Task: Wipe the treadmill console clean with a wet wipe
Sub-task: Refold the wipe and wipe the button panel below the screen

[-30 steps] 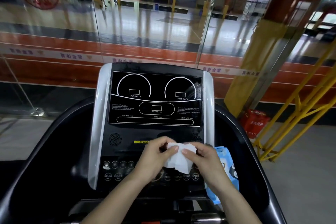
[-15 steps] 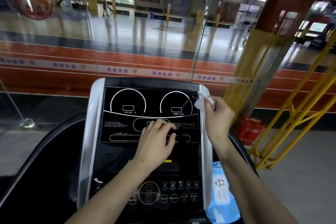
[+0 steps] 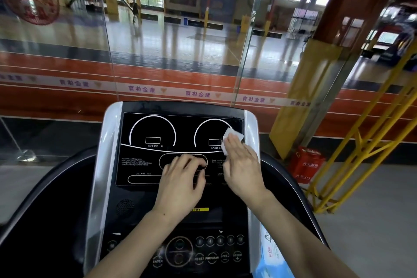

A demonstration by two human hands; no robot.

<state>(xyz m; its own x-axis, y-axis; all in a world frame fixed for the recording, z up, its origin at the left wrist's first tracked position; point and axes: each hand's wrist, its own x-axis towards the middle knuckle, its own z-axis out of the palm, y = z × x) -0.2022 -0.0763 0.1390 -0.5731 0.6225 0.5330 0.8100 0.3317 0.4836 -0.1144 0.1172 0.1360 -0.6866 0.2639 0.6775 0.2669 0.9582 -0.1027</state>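
Note:
The treadmill console (image 3: pixel 144 165) is a black panel with two white dial outlines, silver side rails and a button cluster at the bottom. My right hand (image 3: pixel 242 169) lies flat on the panel's right side, pressing a white wet wipe (image 3: pixel 232 136) against the speed dial. The wipe sticks out beyond my fingertips. My left hand (image 3: pixel 181 183) rests on the middle of the panel with its fingers spread and nothing in it.
A blue wet wipe pack (image 3: pixel 274 257) sits in the tray right of the console. Glass panels (image 3: pixel 180 52) stand just beyond the console. Yellow railings (image 3: pixel 361 153) and a red crate (image 3: pixel 308 163) are to the right.
My right hand came down from the panel's top right corner and now lies flat on the speed dial with the wipe under it. The left hand stays on the panel's middle.

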